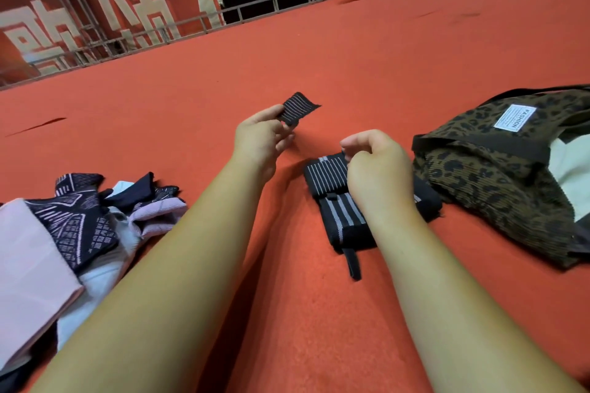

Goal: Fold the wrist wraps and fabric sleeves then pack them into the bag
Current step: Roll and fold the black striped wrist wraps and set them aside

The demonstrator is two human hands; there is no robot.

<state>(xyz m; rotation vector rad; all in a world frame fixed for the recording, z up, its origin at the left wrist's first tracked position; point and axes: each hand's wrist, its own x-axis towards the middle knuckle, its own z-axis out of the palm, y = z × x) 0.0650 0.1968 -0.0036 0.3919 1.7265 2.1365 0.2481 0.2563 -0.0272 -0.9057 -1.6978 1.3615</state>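
Red carpet (351, 57) spreads under you. Your left hand (258, 137) pinches a black grey-striped wrist wrap end (298, 107), lifted at 12 o'clock. Your right hand (376, 166), fingers curled, pinches the folded black striped wrist wraps (332, 195) lying at centre. A brown leopard-print fabric bag (495, 175) sits at 3 o'clock, and pink-and-black patterned fabric sleeves (79, 220) are piled at 8 o'clock.

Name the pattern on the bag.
Leopard print: black spots on the brown bag, plus a white label; clearest in the head view.
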